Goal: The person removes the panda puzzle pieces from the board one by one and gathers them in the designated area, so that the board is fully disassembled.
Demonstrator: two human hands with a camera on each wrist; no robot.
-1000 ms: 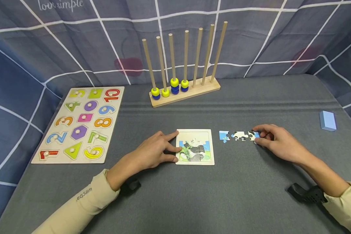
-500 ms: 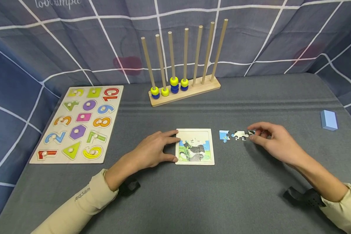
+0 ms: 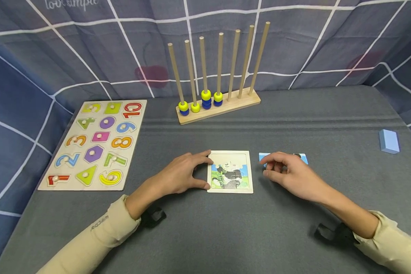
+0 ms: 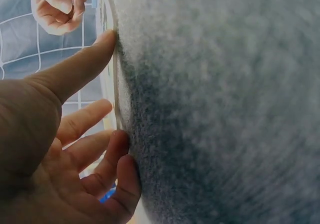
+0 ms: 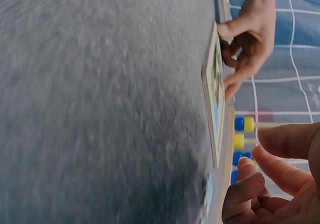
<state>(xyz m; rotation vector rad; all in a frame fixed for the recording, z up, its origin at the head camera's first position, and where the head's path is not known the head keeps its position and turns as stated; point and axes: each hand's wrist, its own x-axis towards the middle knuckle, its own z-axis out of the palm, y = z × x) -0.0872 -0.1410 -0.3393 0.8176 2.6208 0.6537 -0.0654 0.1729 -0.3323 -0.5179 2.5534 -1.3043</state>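
A square wooden panda puzzle board (image 3: 227,159) lies on the table, its lower part filled with pieces and its upper part bare. My left hand (image 3: 172,176) touches the board's left edge with thumb and fingertips spread along it. To the right, my right hand (image 3: 294,176) hovers over a row of loose puzzle pieces, fingers loosely bent. The blue left piece (image 3: 262,156) peeks out by its fingertips and a blue right piece (image 3: 303,158) shows behind the knuckles; the middle ones are hidden. In the right wrist view, nothing shows between the right thumb (image 5: 287,140) and index finger.
A number-and-shape peg board (image 3: 92,144) lies at the left. Behind the puzzle stands a wooden rod stacker (image 3: 222,108) with tall rods and yellow and blue beads. A light blue block (image 3: 389,141) sits at the far right. A checked cloth (image 3: 287,45) hangs at the back.
My right hand has left the right-hand piece and moved left over the row towards the blue left piece. The left hand stays at the board's edge, its fingers slightly shifted.
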